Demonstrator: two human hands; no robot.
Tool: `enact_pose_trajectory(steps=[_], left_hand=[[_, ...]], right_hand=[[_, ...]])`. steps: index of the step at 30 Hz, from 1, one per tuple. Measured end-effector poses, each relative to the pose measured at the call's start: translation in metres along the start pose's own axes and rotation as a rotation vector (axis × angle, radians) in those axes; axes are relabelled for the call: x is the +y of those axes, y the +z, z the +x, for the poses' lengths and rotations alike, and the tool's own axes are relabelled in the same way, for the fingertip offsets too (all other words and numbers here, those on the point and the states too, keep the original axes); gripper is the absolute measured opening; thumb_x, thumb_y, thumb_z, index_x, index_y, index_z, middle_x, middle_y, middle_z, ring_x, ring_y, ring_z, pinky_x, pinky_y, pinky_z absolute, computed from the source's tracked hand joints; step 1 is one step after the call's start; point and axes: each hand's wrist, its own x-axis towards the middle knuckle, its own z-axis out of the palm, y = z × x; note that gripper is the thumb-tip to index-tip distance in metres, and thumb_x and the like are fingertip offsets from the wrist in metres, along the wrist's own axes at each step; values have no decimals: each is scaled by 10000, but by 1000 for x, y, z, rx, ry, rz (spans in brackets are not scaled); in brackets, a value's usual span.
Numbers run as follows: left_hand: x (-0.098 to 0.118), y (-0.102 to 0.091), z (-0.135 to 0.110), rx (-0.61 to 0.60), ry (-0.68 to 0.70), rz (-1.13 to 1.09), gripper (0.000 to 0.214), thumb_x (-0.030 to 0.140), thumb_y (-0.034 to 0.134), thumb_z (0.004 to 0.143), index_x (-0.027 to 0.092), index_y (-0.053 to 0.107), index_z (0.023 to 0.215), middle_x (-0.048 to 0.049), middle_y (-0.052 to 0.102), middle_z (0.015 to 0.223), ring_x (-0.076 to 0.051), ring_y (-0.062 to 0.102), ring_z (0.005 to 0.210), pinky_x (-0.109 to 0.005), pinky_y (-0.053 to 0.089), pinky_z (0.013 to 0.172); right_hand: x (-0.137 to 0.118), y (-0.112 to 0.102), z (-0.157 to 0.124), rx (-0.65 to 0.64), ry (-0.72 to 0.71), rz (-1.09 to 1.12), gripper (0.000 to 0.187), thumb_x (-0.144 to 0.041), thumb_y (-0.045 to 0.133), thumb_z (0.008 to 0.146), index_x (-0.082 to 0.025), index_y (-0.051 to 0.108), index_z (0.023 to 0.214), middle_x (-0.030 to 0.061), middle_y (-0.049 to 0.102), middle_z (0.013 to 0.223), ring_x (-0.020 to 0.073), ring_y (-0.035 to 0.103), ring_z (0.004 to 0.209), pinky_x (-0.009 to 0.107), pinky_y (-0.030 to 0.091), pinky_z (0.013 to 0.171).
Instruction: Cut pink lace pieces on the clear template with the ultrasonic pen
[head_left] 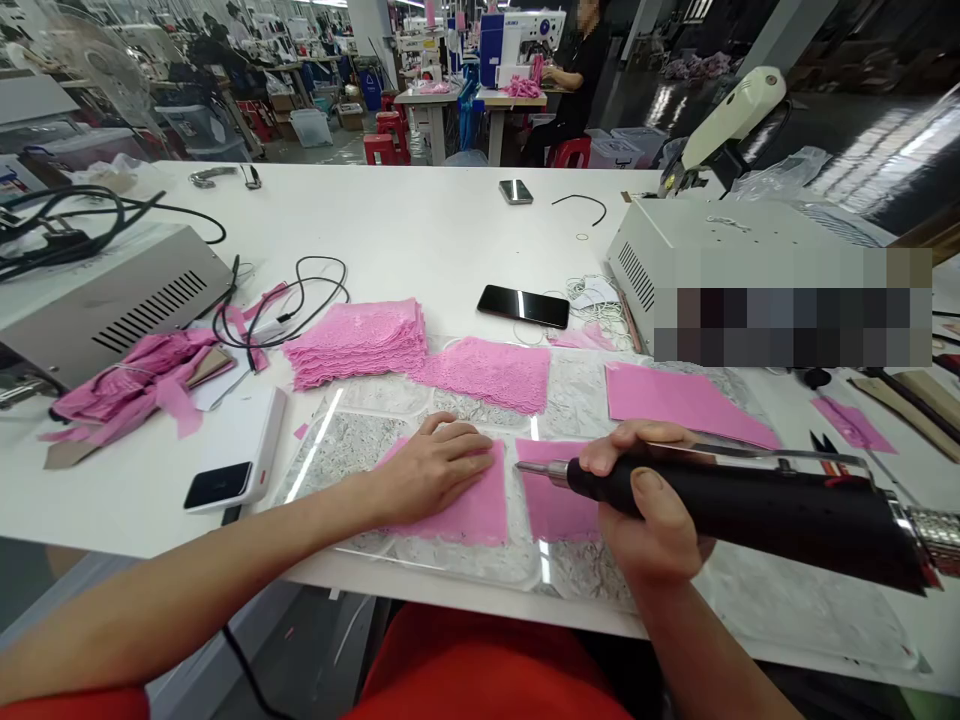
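My left hand (442, 465) lies flat, fingers stretched out, on a pink fabric piece (480, 510) on the marbled mat (337, 530). My right hand (652, 500) is wrapped round a thick black handheld tool (757, 505) with a tapered metal tip and a metal-sheathed cable; its exact kind I cannot tell. The tip points left, near the gap between the first piece and a second pink fabric piece (562, 510), partly hidden under the tool and hand. Whether the tip touches the fabric I cannot tell. Beyond lie a loose pink pile (487, 375) and a larger pink piece (675, 400).
A thick stack of pink fabric (360, 345) stands behind the left hand. Grey metal boxes flank the table, one left (120, 300), one right (637, 265). A power bank (240, 450), phone (523, 306), looped black cable (300, 290) and scissors (823, 443) lie around. A person (577, 80) sits at a sewing machine.
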Motion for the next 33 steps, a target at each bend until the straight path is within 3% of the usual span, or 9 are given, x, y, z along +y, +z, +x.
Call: enact_pose_trajectory(steps=[8, 17, 23, 33], left_hand=[[-4, 1, -2, -41, 73, 53, 301, 166, 391, 1020, 128, 600, 1233, -90, 666, 1253, -245, 561, 1201, -437, 367, 1031], [1, -1, -3, -59, 56, 18, 277, 189, 410, 1022, 161, 671, 1109, -65, 678, 1242, -228, 556, 1235, -450, 336, 1104], [1, 4, -2, -100, 28, 11, 324, 251, 401, 1036, 131, 593, 1269, -93, 645, 1296, -245, 526, 1278, -468, 323, 1117], [2, 1, -7, -154, 26, 27, 370, 292, 368, 1047, 116, 556, 1313, -96, 586, 1377, -276, 483, 1329, -511, 280, 1148]], right_hand=[[6, 8, 3, -36, -20, -70, 192, -212, 615, 811, -245, 608, 1001, -10, 561, 902, 106, 605, 682, 335, 553, 699], [9, 8, 3, -56, -50, -123, 179, -210, 605, 833, -247, 604, 1008, -8, 560, 918, 104, 598, 708, 331, 533, 733], [8, 8, 3, -41, -43, -123, 177, -225, 614, 826, -252, 596, 1000, -11, 554, 922, 105, 598, 695, 342, 543, 715], [7, 8, 3, -31, -54, -92, 192, -219, 618, 825, -250, 600, 1014, -13, 560, 927, 105, 599, 699, 339, 537, 710]])
